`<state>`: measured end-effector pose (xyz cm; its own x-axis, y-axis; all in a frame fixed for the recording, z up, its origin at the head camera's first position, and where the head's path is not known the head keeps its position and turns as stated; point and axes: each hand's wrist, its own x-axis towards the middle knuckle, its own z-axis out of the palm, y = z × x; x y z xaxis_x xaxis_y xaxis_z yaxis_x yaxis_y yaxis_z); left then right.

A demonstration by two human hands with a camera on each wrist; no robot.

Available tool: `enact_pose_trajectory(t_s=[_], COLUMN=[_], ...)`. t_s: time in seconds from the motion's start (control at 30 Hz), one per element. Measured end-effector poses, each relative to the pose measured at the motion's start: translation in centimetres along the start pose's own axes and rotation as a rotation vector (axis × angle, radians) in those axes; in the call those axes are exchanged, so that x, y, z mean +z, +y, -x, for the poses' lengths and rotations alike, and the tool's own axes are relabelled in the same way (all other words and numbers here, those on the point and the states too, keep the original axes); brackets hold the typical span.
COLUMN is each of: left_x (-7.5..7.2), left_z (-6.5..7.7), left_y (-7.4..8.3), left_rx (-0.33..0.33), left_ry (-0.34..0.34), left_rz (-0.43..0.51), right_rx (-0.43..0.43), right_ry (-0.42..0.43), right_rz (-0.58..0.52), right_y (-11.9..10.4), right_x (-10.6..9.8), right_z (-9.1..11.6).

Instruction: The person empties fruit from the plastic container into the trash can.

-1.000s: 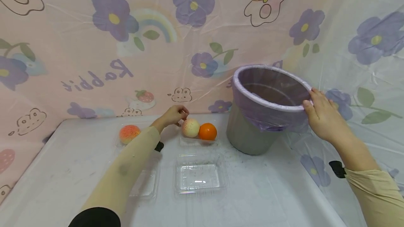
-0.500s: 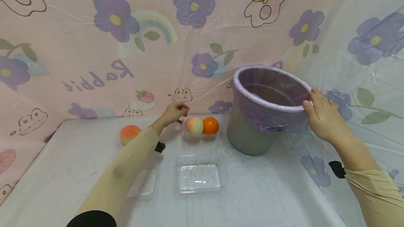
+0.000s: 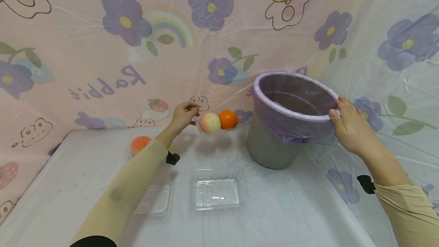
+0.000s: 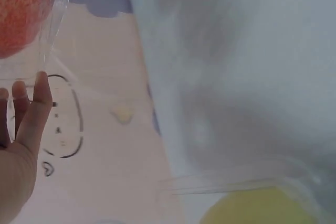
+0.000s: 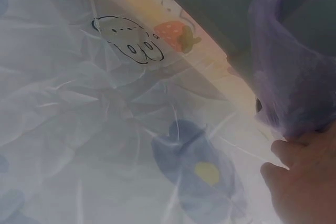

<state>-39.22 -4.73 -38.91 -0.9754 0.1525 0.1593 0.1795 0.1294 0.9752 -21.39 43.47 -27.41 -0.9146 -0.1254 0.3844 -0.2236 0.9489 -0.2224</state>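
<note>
My left hand [image 3: 185, 115] pinches the near left edge of a clear plastic box [image 4: 60, 11], which hangs above the table. Inside it sit a pale, red-speckled peach [image 3: 210, 123] and an orange [image 3: 228, 119], side by side. Only the peach's red side shows in the left wrist view. At the right, my right hand [image 3: 354, 129] grips the rim of a grey bin [image 3: 265, 144] lined with a purple plastic bag [image 3: 291, 128]. The bin leans slightly. In the right wrist view the fingers are partly cut off by the frame edge.
At the left, a red-orange peach [image 3: 138, 145] lies in another clear box, with a yellow fruit [image 4: 257, 208] partly behind my forearm. Two clear boxes stand nearer: a middle box [image 3: 217, 191] and a left box [image 3: 159, 200]. A patterned cloth [image 3: 164, 68] hangs behind the table.
My left hand has raised the box with the peach and orange off the table, tilting it up at the right. The right hand and bin have stayed put.
</note>
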Motion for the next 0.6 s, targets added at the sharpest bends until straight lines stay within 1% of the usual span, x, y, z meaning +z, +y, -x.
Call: enact_pose_trajectory(t_s=[0.13, 0.3, 0.6], left_x=[-0.3, -0.5, -0.7], left_z=[0.2, 0.5, 1.0], left_y=[1.2, 2.9, 7.0], left_rx=[0.022, 0.065, 0.139], left_ry=[0.055, 0.109, 0.201], left_rz=[0.018, 0.044, 0.083], right_rx=[0.0, 0.0, 0.0], right_ry=[0.0, 0.0, 0.002], right_rz=[0.003, 0.001, -0.003], right_y=[0.0, 0.1, 0.1], right_x=[0.0, -0.1, 0.0], right_z=[0.0, 0.0, 0.0])
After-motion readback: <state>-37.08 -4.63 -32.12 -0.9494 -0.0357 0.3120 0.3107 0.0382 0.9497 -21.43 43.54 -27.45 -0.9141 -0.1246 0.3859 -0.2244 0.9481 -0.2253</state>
